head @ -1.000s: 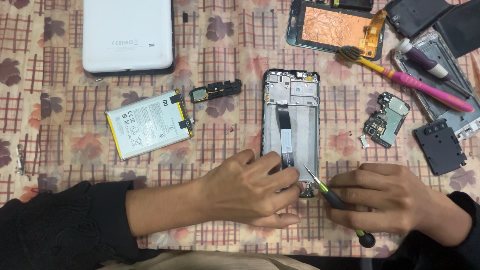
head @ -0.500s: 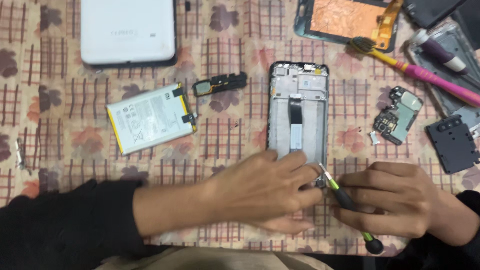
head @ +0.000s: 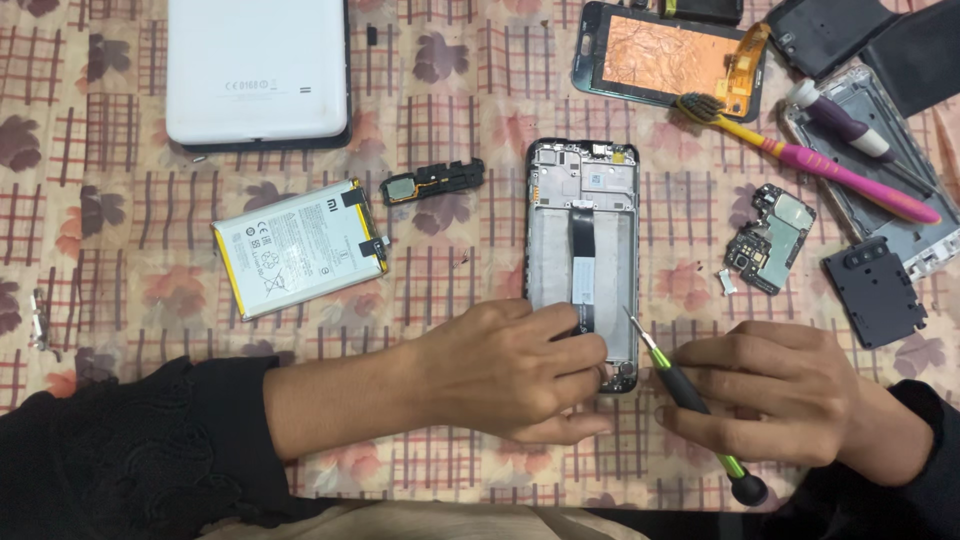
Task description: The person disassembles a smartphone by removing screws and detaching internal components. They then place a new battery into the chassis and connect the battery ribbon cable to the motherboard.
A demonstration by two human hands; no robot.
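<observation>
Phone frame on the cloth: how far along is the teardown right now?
Done: battery, white back cover and circuit board lie removed. In hand: left hand steadies the phone frame; right hand holds the screwdriver at its lower end. Left: black flex strip remains inside.

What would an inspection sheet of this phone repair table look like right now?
Surface: patterned tablecloth with checks and flowers, fully covered.
Job's things: opened phone frame lying flat, black flex strip down its middle; green-and-black screwdriver.
Clutter: phone battery, white back cover, small black speaker module, circuit board, black cover plate, pink-and-yellow toothbrush, cracked screen panel, second frame at the right edge.
Hands: left hand rests on the frame's lower end; right hand holds the screwdriver, tip pointing at the frame's lower right edge.
Cables: orange flex ribbon on the screen panel.
Surroundings: nothing seen.
</observation>
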